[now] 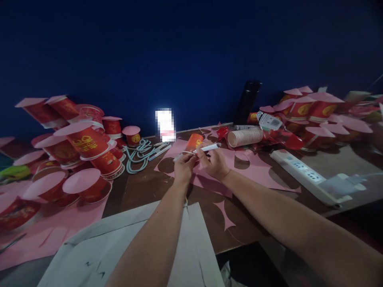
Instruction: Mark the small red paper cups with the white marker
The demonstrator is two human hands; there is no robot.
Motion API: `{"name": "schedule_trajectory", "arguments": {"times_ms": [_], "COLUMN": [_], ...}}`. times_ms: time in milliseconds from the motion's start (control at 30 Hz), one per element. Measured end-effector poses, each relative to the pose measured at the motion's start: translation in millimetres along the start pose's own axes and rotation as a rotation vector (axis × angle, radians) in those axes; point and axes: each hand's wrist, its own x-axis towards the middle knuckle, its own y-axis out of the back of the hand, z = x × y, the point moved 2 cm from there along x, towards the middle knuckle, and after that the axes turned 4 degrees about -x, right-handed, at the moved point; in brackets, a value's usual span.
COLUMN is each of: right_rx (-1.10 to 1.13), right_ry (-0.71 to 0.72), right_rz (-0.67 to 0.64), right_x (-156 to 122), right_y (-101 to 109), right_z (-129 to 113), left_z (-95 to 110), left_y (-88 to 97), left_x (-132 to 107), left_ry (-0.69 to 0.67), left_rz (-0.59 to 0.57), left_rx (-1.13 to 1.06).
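Around the middle of the view, my left hand (183, 168) is closed at the pale rim of a red paper cup (195, 141) with yellow print. The cup is tilted, its rim toward me. My right hand (216, 162) grips a white marker pen (212, 147), whose left end is close to the cup's rim. Whether the tip touches the cup I cannot tell. Under and beyond both hands lies a pink paper sheet (209, 181) with round pieces cut out of it.
Red cups with pink paper discs (82, 180) crowd the left; more cups (321, 105) stand at the right. A stack of nested cups (245, 137), a power strip (297, 171), a coiled pale-blue cord (139, 156), a lit screen (165, 124) and a dark bottle (247, 103) surround my hands.
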Motion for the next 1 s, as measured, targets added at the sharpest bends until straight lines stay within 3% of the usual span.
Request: {"name": "schedule_trajectory", "arguments": {"times_ms": [200,433,667,1000], "right_rx": [-0.022,-0.092,-0.122,0.063], "right_ry": [-0.066,0.030,0.014,-0.006], "right_rz": [0.072,0.056,0.055,-0.033], "right_x": [2,2,2,3], "right_y": [6,3,2,4], "right_z": [4,4,7,-1], "left_z": [-6,-6,-6,7], "left_y": [1.8,1.0,1.2,0.1], "left_x": [5,4,5,-3], "left_ry": [0.004,0.009,0.003,-0.074], "left_rz": [0.018,0.012,0.018,0.008], "left_rx": [-0.034,-0.051,-0.007,0.238]}}
